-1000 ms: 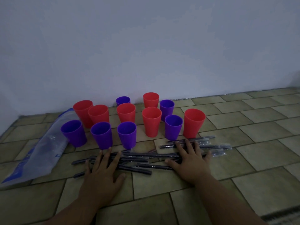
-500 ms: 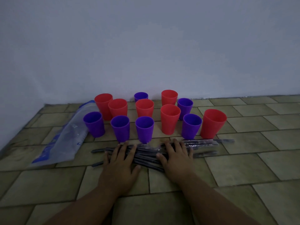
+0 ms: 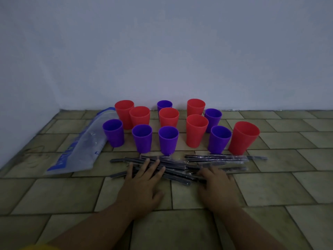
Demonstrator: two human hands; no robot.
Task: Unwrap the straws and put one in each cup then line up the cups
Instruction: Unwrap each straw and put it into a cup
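The left hand (image 3: 144, 179) lies flat with its fingers spread and straight, pressing on the near side of the wrapped straws (image 3: 176, 166). The right hand (image 3: 214, 184) rests on the same pile further right, fingertips down on the wrappers; whether they pinch a straw cannot be told. The straws are dark, each in a clear sleeve, and lie crosswise in a loose heap on the floor (image 3: 270, 186), with a tidier bundle (image 3: 216, 157) just beyond the right hand. The floor is laid in dull olive-beige tiles with staggered joints and meets a plain pale wall (image 3: 162, 51) at its far edge; the light is dim. Between the straws and that far edge stand twelve upright, open cups in a loose cluster: six red cups (image 3: 197, 129) and six purple cups (image 3: 168, 139), some touching or overlapping in view, the nearest purple ones just beside the heap. Toward the far left corner lies a crumpled clear plastic bag (image 3: 81, 147) with blue print, its writing too blurred to read, one end reaching behind the leftmost cups.
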